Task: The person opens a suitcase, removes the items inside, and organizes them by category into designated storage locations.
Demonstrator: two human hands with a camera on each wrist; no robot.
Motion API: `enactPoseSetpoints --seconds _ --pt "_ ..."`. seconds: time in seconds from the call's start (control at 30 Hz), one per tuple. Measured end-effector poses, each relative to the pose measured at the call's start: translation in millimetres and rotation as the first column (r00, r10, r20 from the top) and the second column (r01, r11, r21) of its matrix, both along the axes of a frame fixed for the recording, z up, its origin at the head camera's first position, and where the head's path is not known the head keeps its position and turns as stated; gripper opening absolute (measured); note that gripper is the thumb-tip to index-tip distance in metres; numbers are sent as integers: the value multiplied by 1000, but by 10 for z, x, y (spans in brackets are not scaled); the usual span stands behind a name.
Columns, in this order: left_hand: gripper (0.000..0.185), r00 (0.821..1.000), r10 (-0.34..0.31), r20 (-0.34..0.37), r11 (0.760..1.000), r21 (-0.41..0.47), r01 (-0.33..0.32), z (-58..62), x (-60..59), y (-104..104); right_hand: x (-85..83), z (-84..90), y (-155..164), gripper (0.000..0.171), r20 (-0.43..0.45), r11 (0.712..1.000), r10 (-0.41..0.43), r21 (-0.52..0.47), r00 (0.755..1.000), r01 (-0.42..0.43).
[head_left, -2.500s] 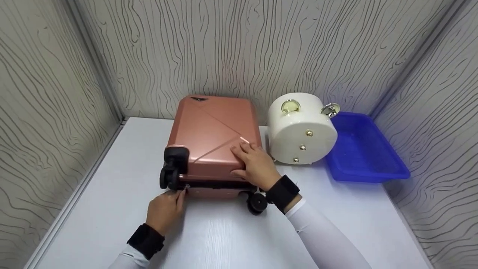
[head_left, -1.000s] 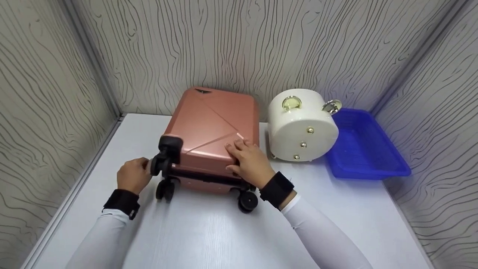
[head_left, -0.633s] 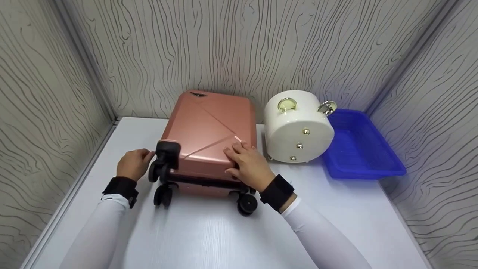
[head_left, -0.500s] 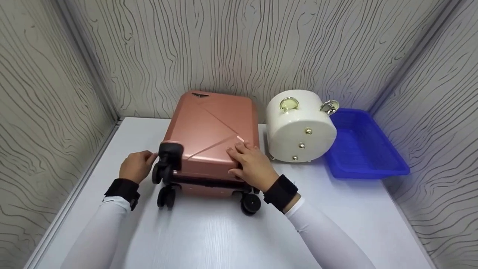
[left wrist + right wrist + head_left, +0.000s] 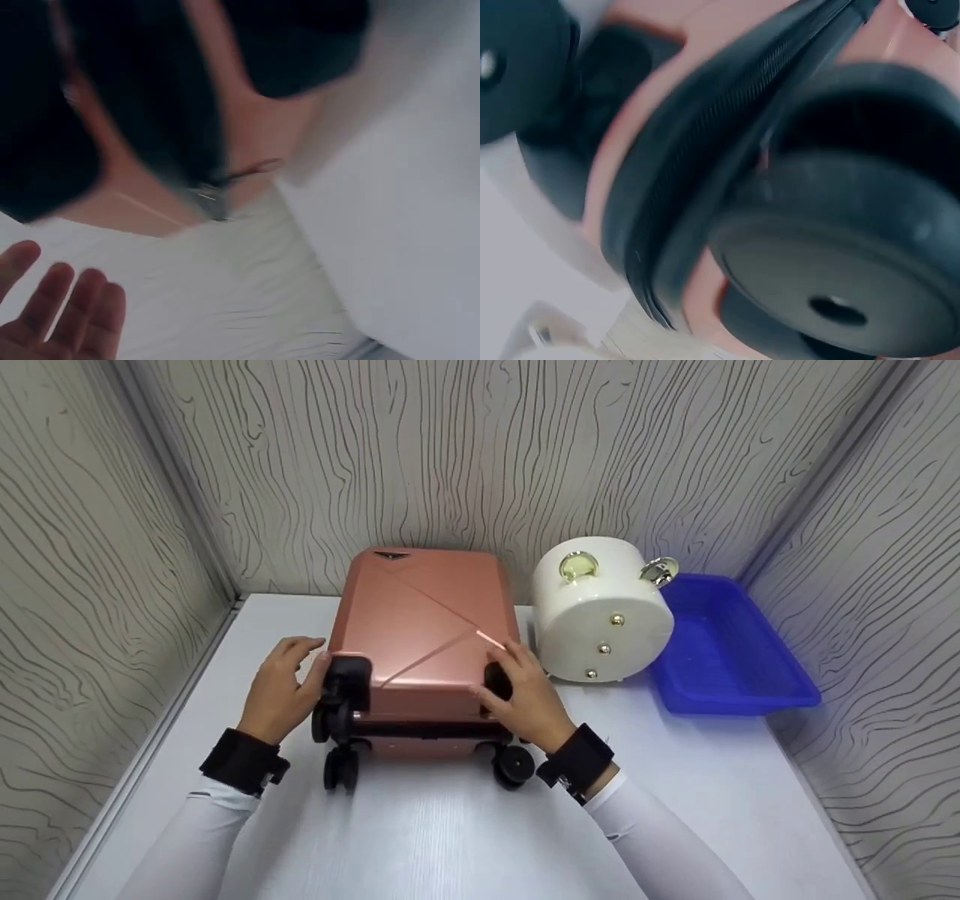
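Observation:
A rose-pink hard-shell suitcase (image 5: pixel 427 615) lies flat, its black wheels (image 5: pixel 341 767) facing the person. My left hand (image 5: pixel 279 694) is beside its near left corner, thumb close to the upper wheel housing and fingers spread; whether the thumb touches is unclear. At the near right corner, my right hand (image 5: pixel 534 703) has thumb and fingers apart around the wheel housing. The left wrist view shows the fingers (image 5: pixel 79 304) clear of the shell and a zipper pull (image 5: pixel 255 171) hanging from the black seam. A large wheel (image 5: pixel 817 247) and the zipper (image 5: pixel 727 112) fill the right wrist view.
Right of the suitcase stands a round white case (image 5: pixel 607 615) with gold ear-shaped pieces and gold studs. Beyond it sits a blue plastic basket (image 5: pixel 802 697). Wood-patterned panels enclose the white table (image 5: pixel 420 840) at the back and sides.
My left hand has left the zipper seam at the near side, gone to the left side, and now spreads its fingers. My right hand has slid off the top towards the corner. The suitcase has shifted slightly.

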State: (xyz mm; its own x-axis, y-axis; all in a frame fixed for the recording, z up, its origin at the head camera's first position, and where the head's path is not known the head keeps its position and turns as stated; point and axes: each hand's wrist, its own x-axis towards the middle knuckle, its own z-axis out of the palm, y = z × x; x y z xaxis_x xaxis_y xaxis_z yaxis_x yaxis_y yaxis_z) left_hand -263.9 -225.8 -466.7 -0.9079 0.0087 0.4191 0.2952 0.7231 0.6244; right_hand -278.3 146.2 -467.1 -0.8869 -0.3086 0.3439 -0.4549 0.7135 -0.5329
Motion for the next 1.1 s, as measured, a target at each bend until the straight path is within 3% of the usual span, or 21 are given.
enactPoseSetpoints --seconds 0.1,0.17,0.33,0.5,0.6,0.7,0.83,1.0,1.1 --pt "39 995 -38 -92 995 -96 30 119 112 165 -18 -20 57 72 132 978 -112 -159 985 133" --pt "38 986 -67 -149 980 -194 38 162 183 267 -33 -50 114 73 227 960 -144 -206 963 192" --pt "43 964 -152 -218 911 -410 51 156 320 474 -45 -162 222 63 403 939 -149 -229 903 258" --pt "53 965 -167 -202 854 -519 39 106 394 585 5 -210 279 57 571 893 -44 -345 820 288" --pt "58 972 -148 -184 840 -543 25 82 421 624 49 -200 303 57 632 850 72 -443 771 285" --pt "65 978 -139 -158 831 -555 28 66 456 672 100 -172 306 56 646 817 180 -518 742 253" --pt "76 984 -129 -121 838 -545 43 60 483 739 137 -111 284 57 628 792 218 -561 747 240" --pt "83 982 -110 -151 836 -548 9 57 471 790 118 31 229 52 571 745 146 -601 808 291" --pt "86 972 -126 -200 822 -569 -10 36 454 812 121 122 179 47 546 721 149 -631 825 288"
